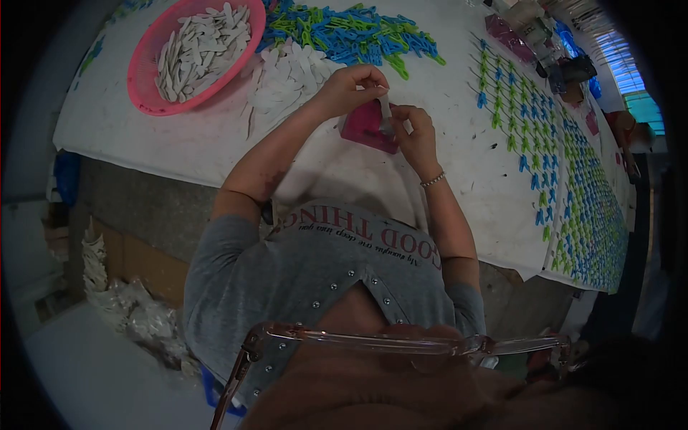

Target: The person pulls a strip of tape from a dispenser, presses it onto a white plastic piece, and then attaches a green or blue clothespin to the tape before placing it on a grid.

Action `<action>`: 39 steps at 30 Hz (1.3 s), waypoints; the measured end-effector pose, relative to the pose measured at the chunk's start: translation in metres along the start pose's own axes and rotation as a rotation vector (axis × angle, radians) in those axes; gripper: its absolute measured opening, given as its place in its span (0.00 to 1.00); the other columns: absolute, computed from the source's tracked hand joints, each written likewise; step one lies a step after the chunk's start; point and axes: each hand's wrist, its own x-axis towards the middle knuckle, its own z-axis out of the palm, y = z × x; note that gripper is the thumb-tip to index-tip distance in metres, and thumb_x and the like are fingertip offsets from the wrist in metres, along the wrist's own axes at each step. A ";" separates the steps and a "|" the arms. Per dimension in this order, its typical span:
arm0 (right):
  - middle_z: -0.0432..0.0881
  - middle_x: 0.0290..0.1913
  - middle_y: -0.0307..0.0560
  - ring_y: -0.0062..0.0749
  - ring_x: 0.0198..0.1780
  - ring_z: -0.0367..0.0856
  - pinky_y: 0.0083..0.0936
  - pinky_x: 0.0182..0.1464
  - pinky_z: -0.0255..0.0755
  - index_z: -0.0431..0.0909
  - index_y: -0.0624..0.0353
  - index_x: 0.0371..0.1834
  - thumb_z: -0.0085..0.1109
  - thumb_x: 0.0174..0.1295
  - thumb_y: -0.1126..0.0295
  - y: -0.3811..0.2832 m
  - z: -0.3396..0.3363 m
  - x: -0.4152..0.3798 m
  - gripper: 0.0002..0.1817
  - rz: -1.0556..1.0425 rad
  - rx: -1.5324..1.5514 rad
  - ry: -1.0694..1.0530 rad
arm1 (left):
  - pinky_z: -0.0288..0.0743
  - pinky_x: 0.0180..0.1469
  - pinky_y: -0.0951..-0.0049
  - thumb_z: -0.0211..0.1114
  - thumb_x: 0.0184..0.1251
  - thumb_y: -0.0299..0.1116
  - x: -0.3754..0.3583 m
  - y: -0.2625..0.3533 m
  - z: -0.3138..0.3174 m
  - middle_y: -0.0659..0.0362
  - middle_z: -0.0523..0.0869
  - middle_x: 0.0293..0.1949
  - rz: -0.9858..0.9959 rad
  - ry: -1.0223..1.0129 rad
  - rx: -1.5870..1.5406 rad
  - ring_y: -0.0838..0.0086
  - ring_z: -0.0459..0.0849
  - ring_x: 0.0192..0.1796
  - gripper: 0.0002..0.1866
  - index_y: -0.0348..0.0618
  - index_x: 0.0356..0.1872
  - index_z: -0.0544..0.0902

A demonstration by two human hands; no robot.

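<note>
My left hand [356, 86] pinches the upper end of a small white strip [385, 107] between closed fingers. At the strip's lower end my right hand [418, 137], with a bracelet at the wrist, closes thumb and finger on it, beside a small greyish patch. Both hands are just over a dark pink block [365, 129] on the white-covered table [358, 172]. A pile of white strips [290, 79] lies left of my left hand. Behind it are heaped blue and green clips [351, 36].
A pink basket [136, 82] full of white pieces stands at the left. Rows of blue and green clips [530, 129] cover the table's right side. Packets and a dark object [577, 69] are at the back right. Plastic wrapping [143, 312] lies below the table's left edge.
</note>
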 end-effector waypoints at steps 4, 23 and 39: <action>0.80 0.35 0.43 0.34 0.37 0.77 0.30 0.43 0.69 0.79 0.58 0.38 0.62 0.51 0.79 -0.001 -0.002 0.001 0.10 -0.124 -0.103 -0.008 | 0.72 0.40 0.78 0.67 0.60 0.31 -0.005 0.009 -0.009 0.65 0.81 0.30 0.089 -0.031 0.220 0.80 0.77 0.34 0.05 0.44 0.35 0.82; 0.72 0.31 0.36 0.23 0.35 0.70 0.22 0.44 0.68 0.76 0.58 0.40 0.60 0.49 0.81 -0.010 -0.050 0.008 0.13 0.099 0.127 0.112 | 0.71 0.43 0.66 0.67 0.51 0.32 -0.007 -0.016 0.036 0.62 0.82 0.30 0.165 -0.231 0.544 0.65 0.78 0.36 0.04 0.47 0.28 0.82; 0.70 0.35 0.36 0.20 0.39 0.71 0.16 0.42 0.69 0.67 0.61 0.46 0.56 0.54 0.81 -0.003 -0.001 0.003 0.16 0.243 0.250 -0.087 | 0.72 0.52 0.75 0.67 0.53 0.25 -0.002 0.004 0.011 0.62 0.78 0.43 0.111 -0.078 0.156 0.76 0.77 0.45 0.18 0.45 0.46 0.75</action>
